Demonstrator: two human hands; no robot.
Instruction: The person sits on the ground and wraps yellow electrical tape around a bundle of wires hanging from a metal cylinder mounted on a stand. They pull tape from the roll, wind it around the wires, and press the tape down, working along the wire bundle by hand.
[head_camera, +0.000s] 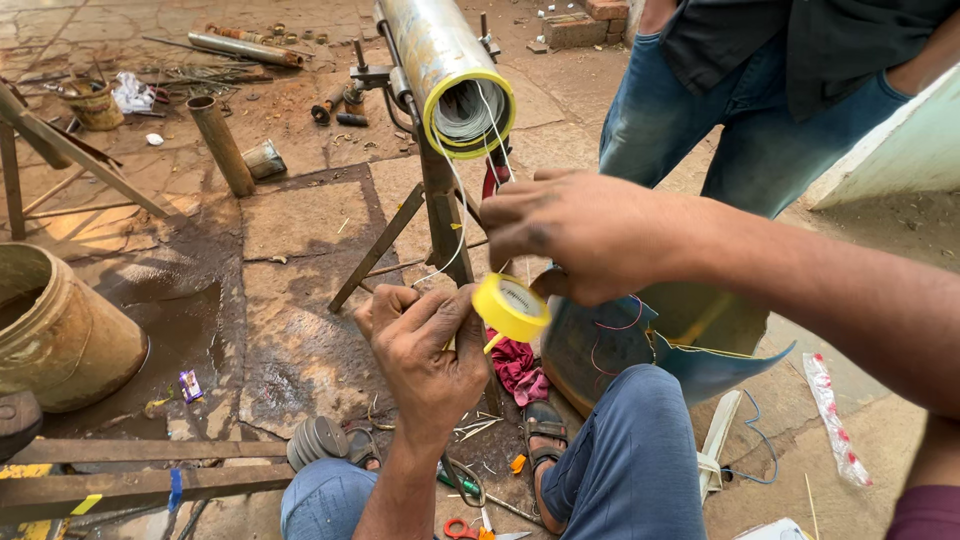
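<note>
A long metal pipe (425, 50) rests on a steel stand (440, 215), its near end ringed with yellow tape (470, 115). A thin white strand (458, 215) hangs from that end down to my left hand (425, 345), which pinches it. My right hand (575, 235) holds a small roll of yellow tape (510, 307) just right of my left hand, fingers curled over it. My knees in blue jeans (630, 460) are below.
Another person in jeans (720, 120) stands at the right behind the pipe. A rusty drum (55, 335) sits at left, with a wet patch beside it. Pipe pieces (220, 145), scissors (460, 528), a red rag (515, 365) and a blue tub (600, 345) lie around.
</note>
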